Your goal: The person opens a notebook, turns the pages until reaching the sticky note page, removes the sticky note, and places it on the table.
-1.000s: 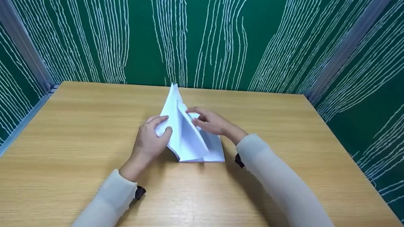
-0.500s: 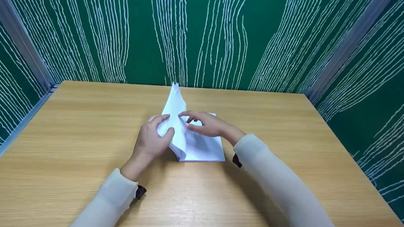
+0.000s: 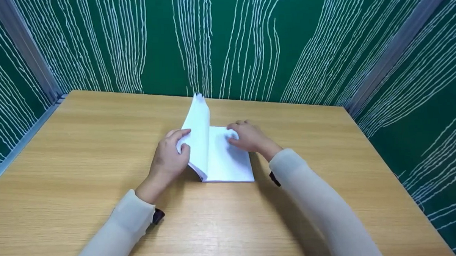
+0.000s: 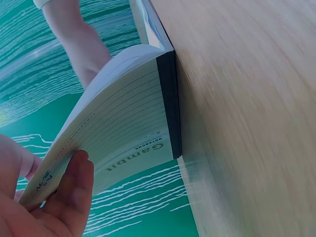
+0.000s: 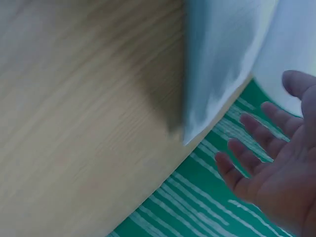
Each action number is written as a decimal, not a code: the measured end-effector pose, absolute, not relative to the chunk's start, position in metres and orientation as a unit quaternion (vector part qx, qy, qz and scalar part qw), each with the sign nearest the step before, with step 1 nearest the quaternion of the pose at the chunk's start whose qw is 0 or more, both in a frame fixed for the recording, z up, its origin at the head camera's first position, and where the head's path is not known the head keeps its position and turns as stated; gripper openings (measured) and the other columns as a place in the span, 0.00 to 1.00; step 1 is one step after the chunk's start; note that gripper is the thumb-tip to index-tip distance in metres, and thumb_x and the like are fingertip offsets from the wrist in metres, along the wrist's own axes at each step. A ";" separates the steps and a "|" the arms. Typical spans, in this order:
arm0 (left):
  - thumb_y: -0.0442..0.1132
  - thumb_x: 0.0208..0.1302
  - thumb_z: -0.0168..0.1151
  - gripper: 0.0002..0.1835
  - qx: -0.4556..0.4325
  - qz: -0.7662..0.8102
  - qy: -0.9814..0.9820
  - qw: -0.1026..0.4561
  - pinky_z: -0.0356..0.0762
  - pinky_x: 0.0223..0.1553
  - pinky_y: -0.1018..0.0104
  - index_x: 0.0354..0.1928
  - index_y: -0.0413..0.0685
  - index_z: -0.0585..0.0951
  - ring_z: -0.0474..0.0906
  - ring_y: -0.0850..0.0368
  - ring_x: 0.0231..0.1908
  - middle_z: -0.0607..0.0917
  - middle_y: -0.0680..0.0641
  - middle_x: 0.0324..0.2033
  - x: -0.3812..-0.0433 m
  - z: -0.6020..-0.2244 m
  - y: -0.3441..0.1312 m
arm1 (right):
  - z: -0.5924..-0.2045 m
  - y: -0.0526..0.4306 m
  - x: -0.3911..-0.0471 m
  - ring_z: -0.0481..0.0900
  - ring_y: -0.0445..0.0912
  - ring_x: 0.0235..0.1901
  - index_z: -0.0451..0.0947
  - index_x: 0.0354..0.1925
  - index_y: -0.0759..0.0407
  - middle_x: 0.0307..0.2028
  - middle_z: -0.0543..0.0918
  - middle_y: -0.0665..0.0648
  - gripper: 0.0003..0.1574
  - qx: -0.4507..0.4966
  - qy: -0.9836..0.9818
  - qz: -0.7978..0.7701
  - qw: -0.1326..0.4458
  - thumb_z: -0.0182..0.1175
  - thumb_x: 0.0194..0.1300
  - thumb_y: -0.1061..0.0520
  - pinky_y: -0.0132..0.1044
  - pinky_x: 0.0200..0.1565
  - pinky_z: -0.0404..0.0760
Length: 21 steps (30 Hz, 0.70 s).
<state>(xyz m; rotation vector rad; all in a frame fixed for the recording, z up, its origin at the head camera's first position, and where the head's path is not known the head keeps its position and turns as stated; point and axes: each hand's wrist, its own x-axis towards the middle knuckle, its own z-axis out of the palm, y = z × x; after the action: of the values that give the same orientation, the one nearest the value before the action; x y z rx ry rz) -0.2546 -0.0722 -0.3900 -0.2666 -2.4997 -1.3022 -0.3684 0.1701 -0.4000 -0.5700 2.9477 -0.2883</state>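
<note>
A notebook with white pages lies open on the table. Its left part, the cover and a sheaf of pages, stands raised. My left hand grips this raised part by its outer edge. In the left wrist view the lined cover shows the words "Gambit" and "NOTEBOOK" and a black spine. Over the upper right corner of the right-hand page hovers my right hand. Its fingers are spread and relaxed with nothing between them, as the right wrist view also shows.
Green walls with wavy white lines rise behind the table and on both sides. Grey posts stand at the corners. Each sleeve has a dark wrist device under its cuff.
A leaf that stood between the hands has gone over to the left, onto the raised pages. The right hand followed it left, then came back right over the flat page. The left hand stayed.
</note>
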 end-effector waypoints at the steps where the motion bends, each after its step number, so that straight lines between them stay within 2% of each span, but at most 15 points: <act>1: 0.34 0.65 0.50 0.21 -0.095 -0.456 -0.871 0.158 0.70 0.63 0.54 0.60 0.43 0.77 0.73 0.47 0.62 0.77 0.42 0.60 -0.255 -0.390 -0.072 | -0.401 0.173 -0.370 0.64 0.57 0.66 0.67 0.67 0.50 0.66 0.70 0.58 0.32 -0.178 0.980 -0.072 0.059 0.53 0.68 0.42 0.56 0.66 0.65; 7: 0.32 0.68 0.45 0.20 -0.101 -0.462 -0.866 0.165 0.71 0.63 0.55 0.58 0.40 0.78 0.74 0.49 0.60 0.78 0.42 0.59 -0.255 -0.390 -0.073 | -0.405 0.187 -0.376 0.62 0.58 0.63 0.67 0.67 0.49 0.65 0.69 0.60 0.32 -0.131 0.989 -0.010 0.075 0.53 0.68 0.43 0.60 0.66 0.62; 14: 0.30 0.67 0.41 0.21 -0.108 -0.459 -0.865 0.172 0.72 0.61 0.54 0.55 0.36 0.79 0.75 0.48 0.60 0.79 0.40 0.57 -0.255 -0.389 -0.074 | -0.410 0.190 -0.375 0.57 0.61 0.64 0.62 0.70 0.50 0.68 0.64 0.64 0.37 -0.113 0.987 0.017 0.115 0.54 0.67 0.42 0.64 0.65 0.61; 21: 0.35 0.66 0.48 0.20 -0.098 -0.466 -0.864 0.162 0.72 0.61 0.53 0.58 0.40 0.78 0.75 0.48 0.59 0.77 0.42 0.59 -0.254 -0.390 -0.076 | -0.409 0.193 -0.379 0.57 0.59 0.63 0.63 0.70 0.50 0.68 0.64 0.63 0.40 -0.092 0.987 -0.012 0.131 0.57 0.65 0.39 0.62 0.67 0.59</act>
<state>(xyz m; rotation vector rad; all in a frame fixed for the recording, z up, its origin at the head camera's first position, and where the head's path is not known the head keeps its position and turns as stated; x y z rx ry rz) -0.2537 -0.0756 -0.3899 -0.2785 -2.4657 -1.3297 -0.3787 0.1928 -0.4086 -0.2659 2.8669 -0.0350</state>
